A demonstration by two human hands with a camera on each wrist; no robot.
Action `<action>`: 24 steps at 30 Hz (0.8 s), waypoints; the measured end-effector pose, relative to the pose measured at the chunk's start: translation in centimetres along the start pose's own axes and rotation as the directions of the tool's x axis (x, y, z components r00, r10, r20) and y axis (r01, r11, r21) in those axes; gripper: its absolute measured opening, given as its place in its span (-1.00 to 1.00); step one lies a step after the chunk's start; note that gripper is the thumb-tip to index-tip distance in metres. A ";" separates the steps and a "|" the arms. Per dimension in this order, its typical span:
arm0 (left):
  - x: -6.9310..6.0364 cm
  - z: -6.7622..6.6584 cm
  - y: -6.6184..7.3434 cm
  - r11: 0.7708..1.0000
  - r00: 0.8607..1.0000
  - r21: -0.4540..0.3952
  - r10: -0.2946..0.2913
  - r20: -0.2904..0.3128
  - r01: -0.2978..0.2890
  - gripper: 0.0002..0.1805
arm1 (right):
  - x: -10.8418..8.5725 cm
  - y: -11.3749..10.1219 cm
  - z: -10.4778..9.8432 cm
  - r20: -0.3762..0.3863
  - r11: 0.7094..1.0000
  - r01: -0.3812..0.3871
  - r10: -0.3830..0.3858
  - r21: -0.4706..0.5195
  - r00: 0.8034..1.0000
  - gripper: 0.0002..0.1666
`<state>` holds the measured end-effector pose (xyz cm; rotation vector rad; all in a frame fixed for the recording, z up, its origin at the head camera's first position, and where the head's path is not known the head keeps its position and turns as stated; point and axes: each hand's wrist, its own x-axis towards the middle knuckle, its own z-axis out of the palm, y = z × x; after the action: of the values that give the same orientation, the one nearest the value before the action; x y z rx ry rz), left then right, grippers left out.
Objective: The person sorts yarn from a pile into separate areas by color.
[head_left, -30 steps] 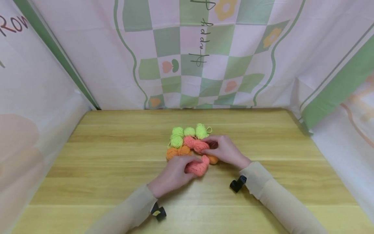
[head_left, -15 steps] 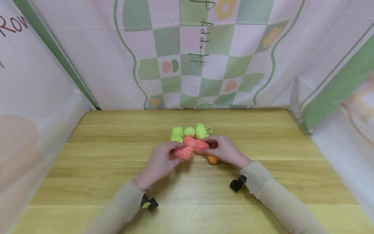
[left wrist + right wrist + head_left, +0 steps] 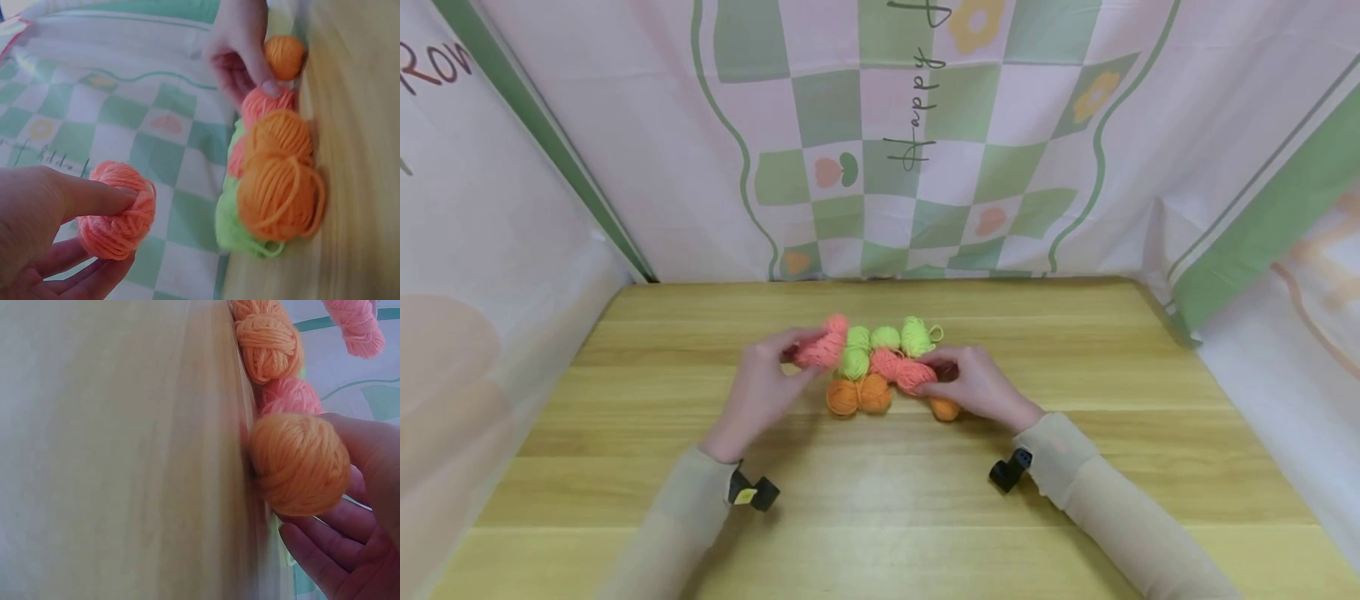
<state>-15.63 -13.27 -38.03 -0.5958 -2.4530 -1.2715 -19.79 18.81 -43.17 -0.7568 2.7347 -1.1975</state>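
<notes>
The left hand (image 3: 763, 383) pinches a coral yarn skein (image 3: 826, 343) left of the green yarn; in the left wrist view the skein (image 3: 119, 215) hangs between thumb and fingers, off the table. The right hand (image 3: 977, 383) has its thumb and fingers around the right end of another coral skein (image 3: 913, 375), which lies among the group. An orange ball (image 3: 945, 408) is just below that hand's fingers; the same ball (image 3: 300, 464) partly hides the right fingers in the right wrist view.
Green yarn bundles (image 3: 855, 354) and a green ball (image 3: 886, 337) lie at the back of the group, with another green skein (image 3: 916, 336) to their right. An orange double-lobed skein (image 3: 859, 396) lies at the front left. Patterned cloth (image 3: 891, 175) hangs behind the wooden table (image 3: 880, 500).
The left hand has carried its coral skein from the front of the group to the left and back, uncovering the orange skein. The right hand has stayed in place.
</notes>
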 end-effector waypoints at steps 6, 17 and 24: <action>0.4 -1.6 -1.0 0.999 0.998 -0.001 -0.034 -0.048 0.034 -0.55 | 0.0 0.0 0.0 0.000 1.000 -0.004 0.004 -0.006 1.000 -0.54; 1.2 -4.3 -3.2 0.997 0.986 0.022 -0.073 -0.153 0.078 -0.54 | 0.0 0.1 0.0 0.002 1.000 -0.005 0.006 -0.013 1.000 -0.53; 1.3 -5.6 -5.5 0.993 0.981 0.049 -0.098 -0.169 0.108 -0.54 | 0.0 0.0 0.0 0.014 1.000 -0.012 0.012 0.004 1.000 -0.53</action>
<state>-19.06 -20.48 -38.18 -0.3361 -2.3993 -1.2298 -19.78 18.83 -43.15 -0.7445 2.7211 -1.1908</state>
